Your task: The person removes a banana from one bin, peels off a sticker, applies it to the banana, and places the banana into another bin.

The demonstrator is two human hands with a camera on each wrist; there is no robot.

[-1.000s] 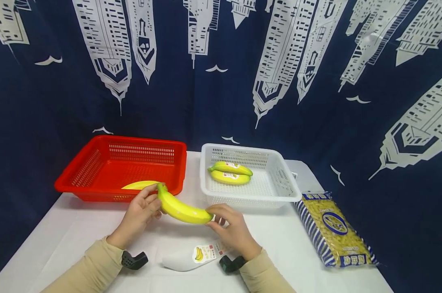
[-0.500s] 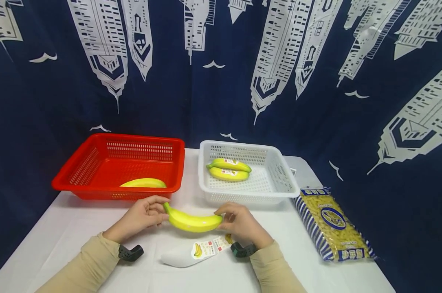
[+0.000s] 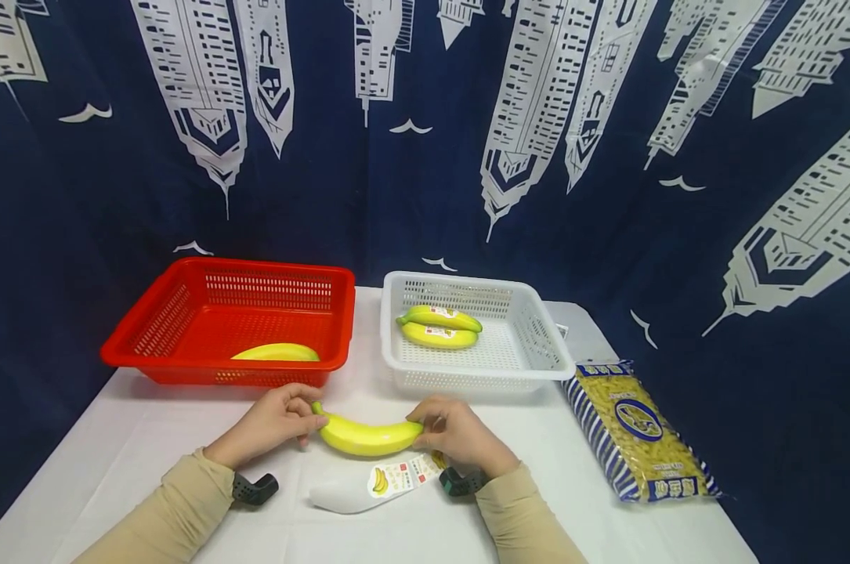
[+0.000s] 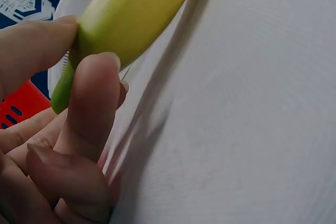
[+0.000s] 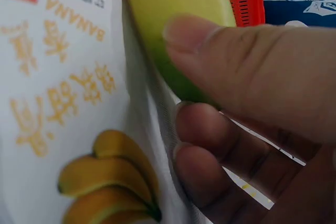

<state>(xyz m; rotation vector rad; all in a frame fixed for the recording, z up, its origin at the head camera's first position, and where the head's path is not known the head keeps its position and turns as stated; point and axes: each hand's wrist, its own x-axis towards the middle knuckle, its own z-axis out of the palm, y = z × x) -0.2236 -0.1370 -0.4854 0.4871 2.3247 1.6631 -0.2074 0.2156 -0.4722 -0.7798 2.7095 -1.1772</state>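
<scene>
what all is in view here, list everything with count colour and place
held banana: 1, yellow with green stem, above the table front centre
banana wrapper: 1, white with printed label, on the table under the held banana
red basket: 1, back left, one yellow banana inside
white basket: 1, back centre, two yellow labelled bananas inside
pasta bag: 1, yellow and blue, right
table: 1, white
curtain: navy, white buildings, behind
left hand: pinches the stem end
right hand: grips the other end
</scene>
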